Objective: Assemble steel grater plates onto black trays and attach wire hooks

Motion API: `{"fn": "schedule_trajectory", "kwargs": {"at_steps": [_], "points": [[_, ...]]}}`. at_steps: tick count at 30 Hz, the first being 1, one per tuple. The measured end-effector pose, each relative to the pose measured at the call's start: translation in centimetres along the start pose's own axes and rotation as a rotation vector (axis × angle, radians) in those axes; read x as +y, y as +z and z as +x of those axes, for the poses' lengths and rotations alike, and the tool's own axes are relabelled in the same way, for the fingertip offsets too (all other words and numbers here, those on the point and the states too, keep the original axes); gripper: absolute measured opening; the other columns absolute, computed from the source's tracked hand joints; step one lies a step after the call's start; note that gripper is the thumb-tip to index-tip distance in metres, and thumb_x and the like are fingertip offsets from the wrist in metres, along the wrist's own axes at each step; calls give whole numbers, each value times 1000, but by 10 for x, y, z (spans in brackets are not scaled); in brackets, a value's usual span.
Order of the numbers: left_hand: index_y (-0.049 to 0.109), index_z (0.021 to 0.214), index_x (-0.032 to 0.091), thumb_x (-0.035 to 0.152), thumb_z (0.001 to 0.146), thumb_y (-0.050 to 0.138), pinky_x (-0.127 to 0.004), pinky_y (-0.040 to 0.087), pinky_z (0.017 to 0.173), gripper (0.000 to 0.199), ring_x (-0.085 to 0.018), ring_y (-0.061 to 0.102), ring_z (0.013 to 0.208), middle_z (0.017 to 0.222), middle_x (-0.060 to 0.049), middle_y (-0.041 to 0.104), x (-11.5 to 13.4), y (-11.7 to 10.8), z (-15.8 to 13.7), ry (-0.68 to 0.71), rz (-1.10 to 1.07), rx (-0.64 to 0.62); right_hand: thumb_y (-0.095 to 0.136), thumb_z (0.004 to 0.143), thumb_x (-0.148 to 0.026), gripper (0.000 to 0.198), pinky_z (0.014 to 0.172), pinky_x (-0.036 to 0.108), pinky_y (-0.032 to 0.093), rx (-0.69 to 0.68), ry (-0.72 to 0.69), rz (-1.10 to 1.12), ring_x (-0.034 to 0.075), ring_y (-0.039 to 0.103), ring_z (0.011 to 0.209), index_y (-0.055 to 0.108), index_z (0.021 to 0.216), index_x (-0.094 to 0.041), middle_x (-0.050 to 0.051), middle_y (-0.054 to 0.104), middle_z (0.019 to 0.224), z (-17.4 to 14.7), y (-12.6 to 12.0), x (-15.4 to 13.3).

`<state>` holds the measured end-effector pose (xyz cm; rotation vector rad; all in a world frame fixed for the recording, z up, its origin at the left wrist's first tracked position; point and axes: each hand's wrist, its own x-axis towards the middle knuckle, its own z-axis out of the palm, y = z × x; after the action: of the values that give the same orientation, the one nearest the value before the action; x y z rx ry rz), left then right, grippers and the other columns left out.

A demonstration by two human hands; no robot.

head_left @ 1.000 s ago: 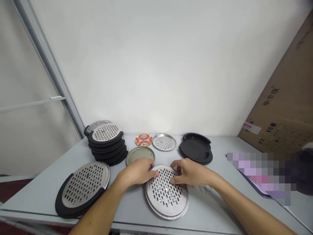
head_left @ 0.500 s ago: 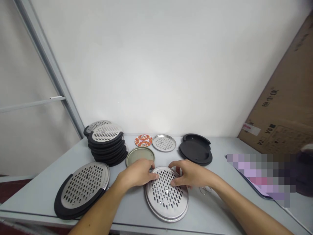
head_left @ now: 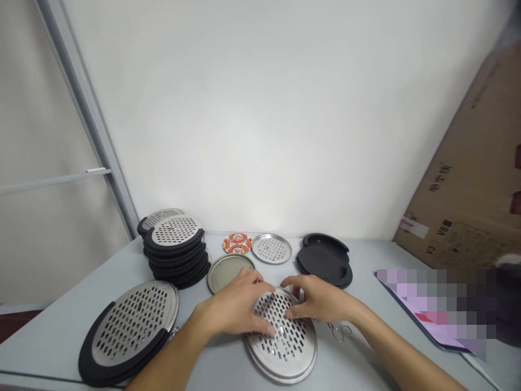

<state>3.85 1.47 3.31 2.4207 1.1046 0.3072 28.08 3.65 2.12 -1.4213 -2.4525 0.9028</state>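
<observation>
A round slotted metal plate (head_left: 280, 347) with a stepped silver rim lies near the front of the table. My left hand (head_left: 244, 304) reaches over its left side, thumb on the slots and fingers bent toward the far rim. My right hand (head_left: 315, 298) grips it from the right, thumb on top and fingers curled at the far edge. Just beyond my left hand lies a shallow olive-green metal tray (head_left: 228, 267). A few small metal rings (head_left: 342, 330) rest to the right of the plate, partly behind my right hand.
At the left is a stack of black-rimmed slotted discs (head_left: 177, 250), with another such disc (head_left: 130, 326) in front. Along the back lie orange patterned discs (head_left: 236, 244), a silver tray (head_left: 271, 248) and black round holders (head_left: 324, 260). A blurred device (head_left: 423, 309) and cardboard box (head_left: 456, 206) stand right.
My left hand has slid further over the plate, its thumb now lower and its index finger raised across the far part. My right hand keeps nearly the same grip. The view has tilted slightly.
</observation>
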Motion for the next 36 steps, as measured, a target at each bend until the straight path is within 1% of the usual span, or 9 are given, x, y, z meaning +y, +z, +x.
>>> {"fn": "schedule_trajectory", "kwargs": {"at_steps": [2, 4, 8, 14, 17, 21, 27, 32, 36], "points": [[55, 127, 33, 58, 62, 75, -38, 34, 103, 72, -30, 37, 123, 126, -5, 48, 3, 3, 0, 46, -31, -32, 76, 64, -49, 65, 64, 24, 43, -2, -46, -20, 19, 61, 77, 59, 120, -23, 3, 64, 94, -3, -2, -2], [54, 128, 33, 59, 61, 75, -40, 31, 106, 75, -31, 34, 126, 130, -5, 46, 3, 6, 0, 58, -37, -48, 81, 56, -47, 74, 65, 24, 44, -23, -77, -55, 20, 60, 80, 57, 123, -25, 3, 62, 99, -7, -3, -6], [55, 127, 33, 57, 57, 77, -41, 32, 106, 77, -32, 36, 124, 130, -4, 46, -2, 8, 1, 43, -48, -64, 85, 45, -44, 91, 67, 25, 45, -93, -98, -114, 21, 58, 84, 52, 128, -28, 3, 57, 104, -12, -6, -10], [55, 126, 33, 54, 54, 80, -40, 35, 104, 79, -31, 40, 122, 130, -4, 46, -2, 5, 0, 48, -70, -86, 86, 41, -46, 102, 73, 28, 46, -156, -126, -138, 23, 58, 86, 47, 134, -29, 3, 53, 103, -13, -5, -10], [56, 125, 32, 52, 53, 81, -39, 36, 102, 79, -31, 41, 119, 127, -4, 48, -1, 5, 0, 47, -80, -95, 85, 41, -47, 103, 71, 29, 46, -159, -144, -146, 22, 58, 83, 46, 135, -29, 3, 52, 102, -13, -2, -11], [56, 124, 32, 49, 53, 81, -38, 36, 102, 78, -30, 41, 119, 126, -4, 47, -3, 5, 1, 44, -89, -102, 86, 41, -47, 103, 74, 30, 46, -143, -152, -155, 23, 57, 85, 47, 135, -29, 4, 50, 103, -12, 0, -11], [56, 125, 32, 48, 53, 81, -38, 35, 102, 78, -31, 40, 120, 128, -4, 47, -6, 8, 3, 39, -91, -116, 86, 41, -47, 96, 76, 30, 46, -165, -157, -130, 24, 56, 88, 53, 129, -27, 4, 50, 105, -11, -1, -11], [56, 125, 30, 50, 53, 81, -39, 35, 103, 79, -31, 40, 121, 128, -4, 47, -6, 8, 3, 40, -84, -116, 86, 41, -45, 96, 74, 29, 46, -172, -160, -111, 24, 55, 88, 53, 129, -28, 4, 50, 107, -10, -1, -13], [58, 123, 30, 50, 52, 81, -40, 35, 103, 77, -32, 41, 119, 127, -5, 48, -5, 7, 3, 36, -71, -115, 86, 42, -45, 93, 76, 29, 46, -171, -149, -107, 23, 55, 89, 53, 128, -27, 3, 50, 106, -11, 0, -13]]}}
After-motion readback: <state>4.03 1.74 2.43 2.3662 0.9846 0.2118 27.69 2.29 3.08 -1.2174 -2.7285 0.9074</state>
